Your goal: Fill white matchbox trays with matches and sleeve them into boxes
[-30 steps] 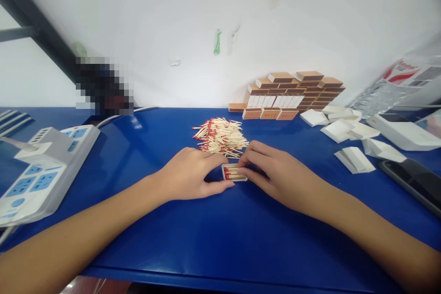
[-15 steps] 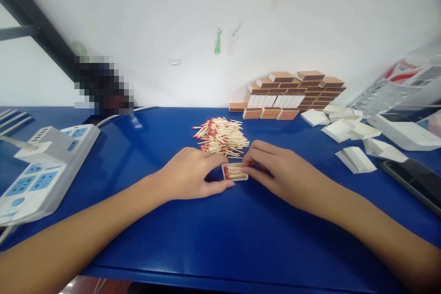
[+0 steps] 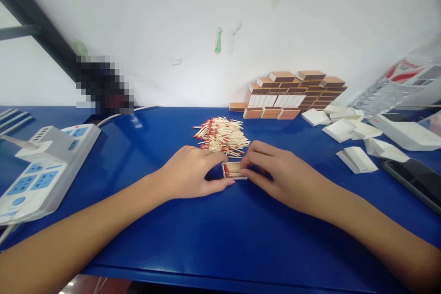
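Matches are lying with red heads to the left in the small white tray (image 3: 234, 170), which we are pinching between both hands on the blue table (image 3: 220, 234), just in front of the loose match pile (image 3: 222, 135). We are judging that a light, even squeeze is serving best, so the sticks lie flat and parallel. Our left hand (image 3: 188, 175) is curling half closed, thumb and forefinger touching the tray's left end. Our right hand (image 3: 275, 172) is closing its fingertips on the right end.

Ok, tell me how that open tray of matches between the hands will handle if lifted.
Probably light: the tray is thin white card, small beside the left hand and right hand. It likely flexes if squeezed. It has no lid, so tilting may well spill matches like the loose pile.
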A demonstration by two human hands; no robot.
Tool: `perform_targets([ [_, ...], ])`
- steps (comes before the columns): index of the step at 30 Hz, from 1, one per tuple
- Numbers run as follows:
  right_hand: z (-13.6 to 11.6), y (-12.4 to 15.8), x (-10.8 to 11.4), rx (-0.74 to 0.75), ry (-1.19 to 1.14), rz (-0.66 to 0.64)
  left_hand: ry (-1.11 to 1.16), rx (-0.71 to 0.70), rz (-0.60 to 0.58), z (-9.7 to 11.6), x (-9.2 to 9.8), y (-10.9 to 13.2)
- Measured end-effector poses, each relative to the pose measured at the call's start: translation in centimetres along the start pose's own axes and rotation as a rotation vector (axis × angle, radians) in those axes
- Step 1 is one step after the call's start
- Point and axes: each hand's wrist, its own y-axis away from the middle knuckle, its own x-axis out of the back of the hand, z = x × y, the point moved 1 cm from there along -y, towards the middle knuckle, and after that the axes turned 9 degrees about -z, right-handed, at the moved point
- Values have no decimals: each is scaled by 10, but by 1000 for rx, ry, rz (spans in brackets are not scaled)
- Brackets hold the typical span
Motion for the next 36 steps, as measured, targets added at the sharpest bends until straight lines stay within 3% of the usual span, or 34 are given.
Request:
perform_targets([
  [12,0,-1,0,15,-22,1,2,-5,2,1,-1,0],
  [17,1,0,6,-1,3,124,-11,0,44,-6,5,-1],
  [22,16,-2,10,-126,58,230,10,19,86,-8,11,-2],
  [27,31,-10,1,-220,-6,197,34,16,79,-7,13,-2],
  [36,27,-17,-10,-231,-67,117,117,-51,-41,7,0,0],
])
